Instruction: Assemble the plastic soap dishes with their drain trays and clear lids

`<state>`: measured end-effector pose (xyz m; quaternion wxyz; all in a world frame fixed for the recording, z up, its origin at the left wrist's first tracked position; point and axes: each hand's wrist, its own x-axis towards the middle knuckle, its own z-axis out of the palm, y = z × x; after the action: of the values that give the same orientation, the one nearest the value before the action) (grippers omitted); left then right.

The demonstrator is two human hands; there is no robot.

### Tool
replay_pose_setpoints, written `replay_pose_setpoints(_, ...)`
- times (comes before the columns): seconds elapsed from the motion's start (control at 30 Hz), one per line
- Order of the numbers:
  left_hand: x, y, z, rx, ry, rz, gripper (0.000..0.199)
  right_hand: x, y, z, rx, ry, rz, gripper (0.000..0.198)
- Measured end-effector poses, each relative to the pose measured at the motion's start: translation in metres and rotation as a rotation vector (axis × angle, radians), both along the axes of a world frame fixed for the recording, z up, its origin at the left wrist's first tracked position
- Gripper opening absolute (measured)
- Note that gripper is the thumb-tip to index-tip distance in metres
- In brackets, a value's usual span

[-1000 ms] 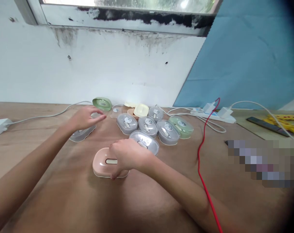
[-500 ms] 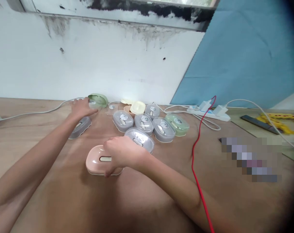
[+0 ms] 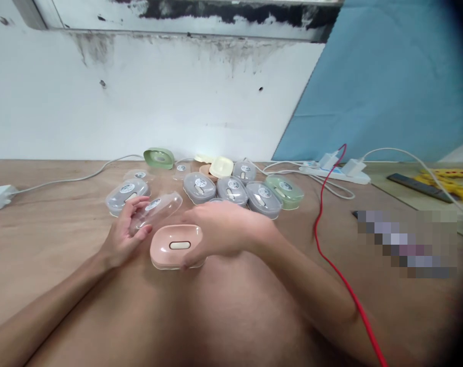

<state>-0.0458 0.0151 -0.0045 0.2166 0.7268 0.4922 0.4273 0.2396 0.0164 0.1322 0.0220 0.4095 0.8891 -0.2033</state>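
Observation:
My left hand (image 3: 120, 239) grips a clear plastic lid (image 3: 162, 210) with a round sticker, tilted between thumb and fingers above the table. My right hand (image 3: 231, 227) is wrapped round the right end of a pink soap box (image 3: 166, 247), which has a pale oblong piece in its middle and no clear lid on it. The lid is just up and left of the pink box, apart from it. A grey lidded soap box (image 3: 118, 198) lies behind my left fingers. Another grey box is mostly hidden behind my right hand.
Several grey lidded boxes (image 3: 200, 186) and a green one (image 3: 287, 191) stand behind my right hand. An open green box (image 3: 158, 158) and cream pieces (image 3: 221, 167) lie near the wall. A red cable (image 3: 323, 255) and power strip (image 3: 342, 175) are on the right.
My left hand has come back from the far left, bringing the clear lid toward the pink box. My right hand stays on the pink box; the view has shifted slightly.

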Motion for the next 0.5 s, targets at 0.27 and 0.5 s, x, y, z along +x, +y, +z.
replay_pose_setpoints(0.27,0.012,-0.012,0.004,0.187,0.158,-0.294,0.083,0.016,0.013,0.006,0.03,0.105,-0.047,0.084)
replay_pose_setpoints(0.5,0.025,-0.018,0.006,0.156,0.166,-0.428,0.095,-0.009,0.014,-0.024,-0.098,0.063,0.127,0.085)
